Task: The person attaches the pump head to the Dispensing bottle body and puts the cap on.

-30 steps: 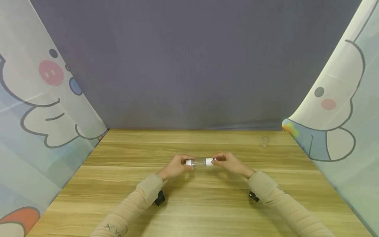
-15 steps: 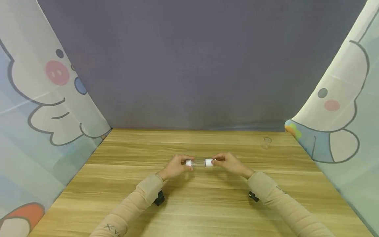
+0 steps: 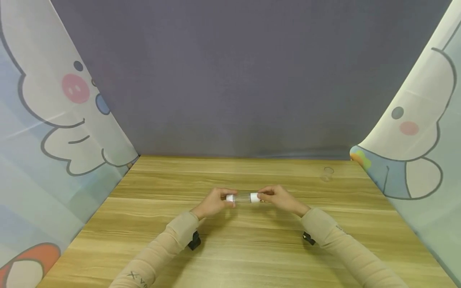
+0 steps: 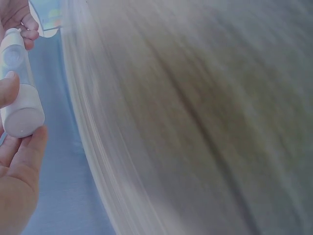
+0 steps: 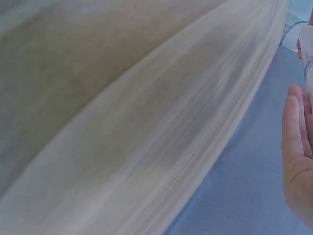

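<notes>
A small clear bottle with white ends lies sideways in the air between both hands, above the wooden table. My left hand pinches its white left end between thumb and fingers. On the other side my right hand grips the white right end with thumb and fingertips. Seen from the left wrist, the bottle's broad white base sits against the left fingers, and the right fingers reach its narrow far end. Only part of the right hand and a sliver of bottle show in the right wrist view.
Toward the table's back right stands a small transparent cup-like piece. A dark grey curtain hangs behind the table. Cartoon-printed cloths flank it on both sides. Black wrist mounts hang under the sleeves.
The right fingers have shifted slightly around the white end. Both hands keep their place and the bottle stays level between them. The head view has swung a little to the left.
</notes>
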